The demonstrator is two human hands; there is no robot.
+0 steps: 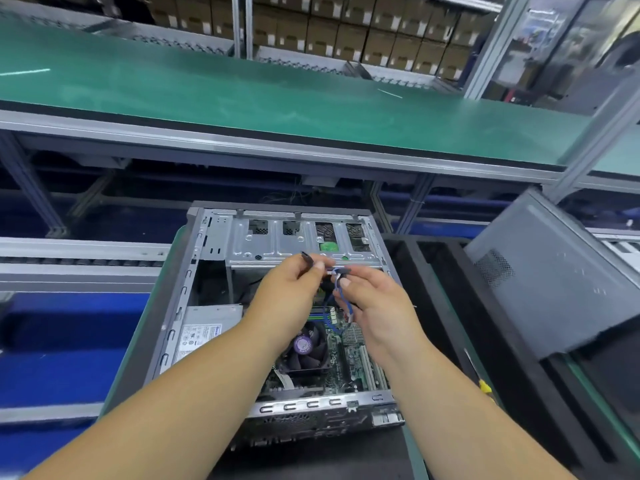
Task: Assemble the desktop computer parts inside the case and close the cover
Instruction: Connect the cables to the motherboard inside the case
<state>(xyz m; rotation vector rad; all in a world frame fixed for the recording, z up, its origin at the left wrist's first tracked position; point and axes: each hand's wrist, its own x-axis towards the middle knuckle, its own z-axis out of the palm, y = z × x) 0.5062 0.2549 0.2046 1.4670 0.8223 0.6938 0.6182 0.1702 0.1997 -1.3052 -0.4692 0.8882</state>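
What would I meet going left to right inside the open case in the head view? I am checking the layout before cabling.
Power supply → CPU fan → blue cable held by the right hand.

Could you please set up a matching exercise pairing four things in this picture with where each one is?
Things:
1. blue cable
2. power supply
3. CPU fan
4. side cover

Places:
A. leaning to the right of the case
B. inside the case, along its left wall
C. held between both hands
D. on the motherboard, below the hands

Pairs: 1-C, 2-B, 3-D, 4-A
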